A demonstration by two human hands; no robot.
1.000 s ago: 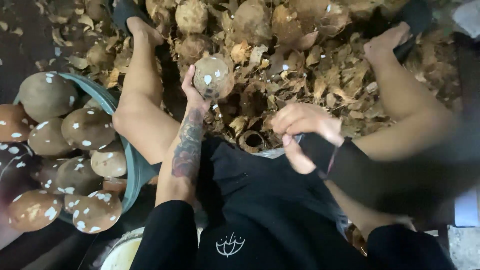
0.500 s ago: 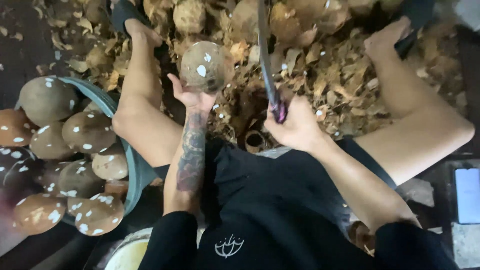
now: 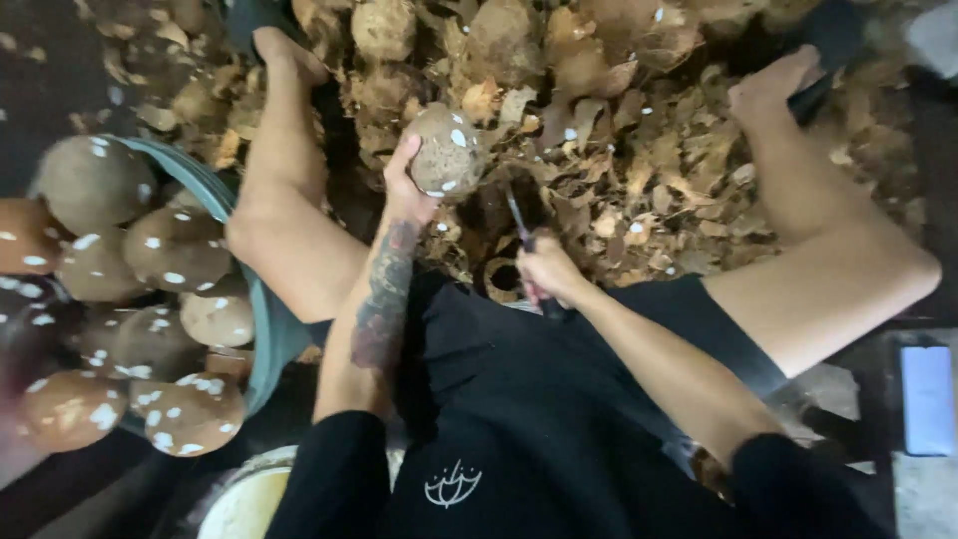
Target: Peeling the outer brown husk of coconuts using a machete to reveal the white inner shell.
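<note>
My left hand (image 3: 409, 185) cups a round brown husked coconut (image 3: 448, 150) flecked with white, held up over the husk pile between my knees. My right hand (image 3: 547, 271) grips the handle of a knife (image 3: 520, 222) whose dark blade points up toward the underside of the coconut, close to it. Whether the blade touches the shell is unclear. I sit with bare legs spread and both feet resting on the husk heap.
A grey-green basket (image 3: 261, 317) at my left is full of several peeled coconuts (image 3: 175, 245). Brown husk pieces and unpeeled coconuts (image 3: 619, 130) cover the ground ahead. A pale bucket (image 3: 244, 499) sits below my left arm, and a blue flat object (image 3: 926, 399) lies at the right.
My right hand brought the knife down from raised high to low beside the coconut. The left hand lowered the coconut slightly and turned it.
</note>
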